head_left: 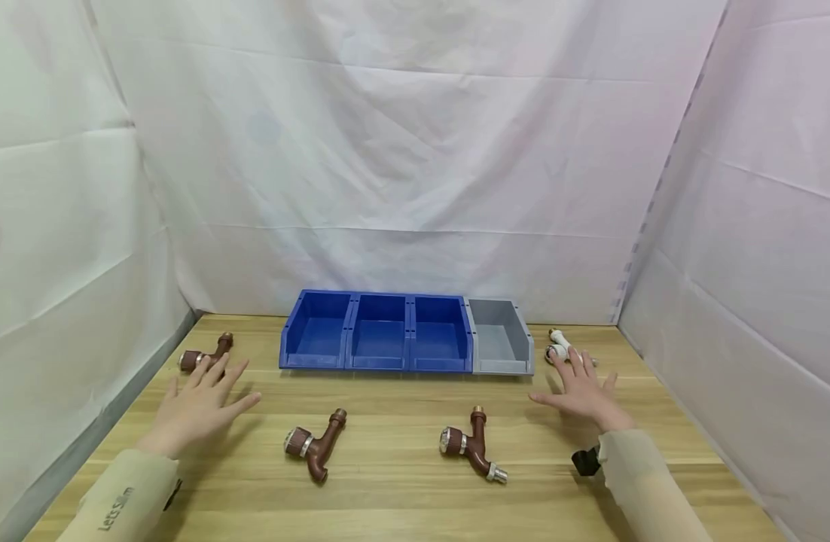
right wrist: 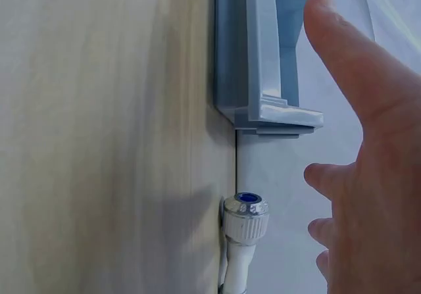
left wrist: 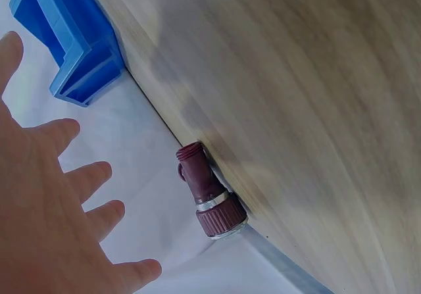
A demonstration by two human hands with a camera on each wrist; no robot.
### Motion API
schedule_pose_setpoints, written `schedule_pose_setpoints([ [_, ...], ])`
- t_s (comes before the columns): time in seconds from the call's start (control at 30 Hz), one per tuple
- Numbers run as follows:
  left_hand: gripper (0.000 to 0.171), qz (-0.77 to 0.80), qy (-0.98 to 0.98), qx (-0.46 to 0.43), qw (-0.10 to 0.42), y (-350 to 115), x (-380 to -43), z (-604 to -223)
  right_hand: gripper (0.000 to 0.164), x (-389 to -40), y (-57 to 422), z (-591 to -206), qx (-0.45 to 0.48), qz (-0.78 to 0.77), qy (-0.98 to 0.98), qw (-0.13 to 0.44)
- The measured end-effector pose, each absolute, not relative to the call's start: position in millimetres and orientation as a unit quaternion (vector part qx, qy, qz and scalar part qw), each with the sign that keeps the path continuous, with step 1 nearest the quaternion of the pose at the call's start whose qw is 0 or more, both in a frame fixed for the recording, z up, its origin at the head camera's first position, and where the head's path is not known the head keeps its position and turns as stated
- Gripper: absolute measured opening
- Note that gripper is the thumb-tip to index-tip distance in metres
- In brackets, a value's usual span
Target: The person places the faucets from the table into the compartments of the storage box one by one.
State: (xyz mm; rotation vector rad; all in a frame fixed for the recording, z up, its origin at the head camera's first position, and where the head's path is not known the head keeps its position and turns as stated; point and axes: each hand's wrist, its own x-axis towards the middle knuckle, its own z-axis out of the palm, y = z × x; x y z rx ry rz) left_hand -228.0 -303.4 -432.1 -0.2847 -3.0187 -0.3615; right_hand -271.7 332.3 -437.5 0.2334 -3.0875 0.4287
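Spreading wide, both hands (head_left: 195, 409) (head_left: 583, 393) hover near a brown tap (left wrist: 209, 193) and, partly hidden, apparently a white tap (right wrist: 245, 229).

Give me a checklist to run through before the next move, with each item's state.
1. Left hand free: ok, it holds nothing.
2. Right hand free: ok, it holds nothing.
3. Bins in a row: ok, the gray bin stands beside the three blue bins.
4. Front brown faucets in plain sight: ok, both lie uncovered.
5. White faucet unobstructed in the head view: not ok, the right hand partly covers it.
6. Front brown faucets turned off: cannot tell.
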Motion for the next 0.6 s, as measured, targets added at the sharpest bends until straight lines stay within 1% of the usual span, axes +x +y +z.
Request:
schedule_pose_setpoints([
  [0.3,0.083,-0.117,-0.988,-0.091,0.043,-303,-229,-432,0.101,-285,328,-437,0.094,0.185,-0.978,0.019],
  [0.6,0.083,-0.114,-0.988,-0.094,0.045,-302,-229,-430,0.097,-297,331,-442,0.098,0.234,-0.967,0.006],
])
